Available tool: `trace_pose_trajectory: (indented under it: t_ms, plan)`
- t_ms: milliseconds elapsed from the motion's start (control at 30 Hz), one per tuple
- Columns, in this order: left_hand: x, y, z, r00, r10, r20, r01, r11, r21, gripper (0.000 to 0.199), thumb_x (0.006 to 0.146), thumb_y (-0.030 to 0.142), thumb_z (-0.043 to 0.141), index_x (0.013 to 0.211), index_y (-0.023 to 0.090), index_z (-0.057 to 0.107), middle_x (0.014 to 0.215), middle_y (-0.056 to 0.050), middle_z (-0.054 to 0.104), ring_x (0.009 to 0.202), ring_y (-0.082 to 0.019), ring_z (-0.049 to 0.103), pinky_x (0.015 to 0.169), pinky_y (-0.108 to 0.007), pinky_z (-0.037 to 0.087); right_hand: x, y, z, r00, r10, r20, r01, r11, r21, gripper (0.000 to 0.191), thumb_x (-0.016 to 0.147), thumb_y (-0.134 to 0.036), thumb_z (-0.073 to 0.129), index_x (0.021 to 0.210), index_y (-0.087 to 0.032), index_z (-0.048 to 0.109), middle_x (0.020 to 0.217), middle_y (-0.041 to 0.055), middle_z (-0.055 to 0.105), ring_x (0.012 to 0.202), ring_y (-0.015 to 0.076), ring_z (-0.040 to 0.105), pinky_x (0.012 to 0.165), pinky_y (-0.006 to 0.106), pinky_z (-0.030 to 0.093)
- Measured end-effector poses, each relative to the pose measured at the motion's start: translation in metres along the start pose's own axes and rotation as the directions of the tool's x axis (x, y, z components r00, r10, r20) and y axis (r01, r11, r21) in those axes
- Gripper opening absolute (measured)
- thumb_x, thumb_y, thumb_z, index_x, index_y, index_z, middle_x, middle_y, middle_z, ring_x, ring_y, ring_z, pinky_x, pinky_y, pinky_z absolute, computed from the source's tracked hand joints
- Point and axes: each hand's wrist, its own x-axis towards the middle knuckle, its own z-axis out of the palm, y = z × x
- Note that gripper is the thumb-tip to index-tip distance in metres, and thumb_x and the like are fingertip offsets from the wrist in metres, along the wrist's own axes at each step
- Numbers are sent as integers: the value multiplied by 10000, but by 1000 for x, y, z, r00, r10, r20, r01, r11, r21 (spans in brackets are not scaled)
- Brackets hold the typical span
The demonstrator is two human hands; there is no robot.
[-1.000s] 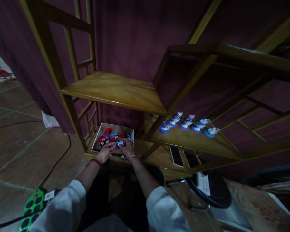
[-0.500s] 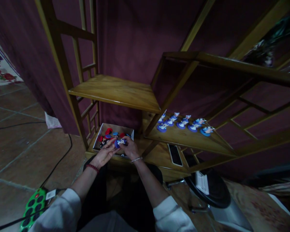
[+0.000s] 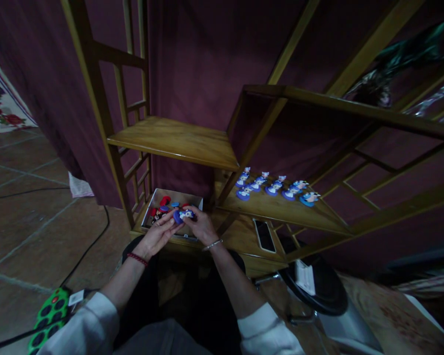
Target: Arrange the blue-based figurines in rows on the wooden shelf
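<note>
Between my two hands is a small figurine [image 3: 185,215] with a round purple-blue base and a white and blue body, lying on its side. My left hand [image 3: 158,235] grips it by the base. The fingers of my right hand [image 3: 200,226] are closed around its other end. Just behind my hands sits a shallow white box [image 3: 151,207] holding several red, blue and dark pieces, partly hidden by my fingers. On the shelf to the right, several similar figurines [image 3: 274,186] stand upright in rows.
A phone [image 3: 264,235] lies on the low wooden board at right. Above the box is a wooden shelf [image 3: 173,140]. A black stool seat [image 3: 320,288] with a white object [image 3: 305,277] stands lower right. At lower left, a green power strip [image 3: 50,315] rests on the tiles.
My hands still hold the figurine, now turned slightly so its white body shows more. The view has shifted a little, moving the right-hand shelf leftward.
</note>
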Motion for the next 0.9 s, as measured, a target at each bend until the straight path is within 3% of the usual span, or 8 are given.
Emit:
trace_pose_trajectory:
  t_ms: [367, 900]
  plan:
    - [-14, 5, 17, 1000, 17, 16, -18, 998, 56, 419, 712, 116, 634, 1124, 167, 582, 1192, -67, 574, 1156, -214, 474, 1053, -372, 304, -14, -18, -12, 998, -55, 1, 55, 998, 29, 287, 748, -260, 544, 1028, -235, 596, 939, -7, 651, 839, 145, 592, 790, 285, 458]
    - [-19, 5, 24, 999, 34, -32, -30, 995, 99, 370, 656, 90, 680, 1020, 135, 633, 1072, -77, 642, 1095, -223, 526, 1031, -373, 329, -17, -19, -13, 994, -71, -84, 71, 997, 4, 242, 708, -251, 574, 949, -235, 589, 906, -17, 641, 812, 140, 587, 762, 275, 467]
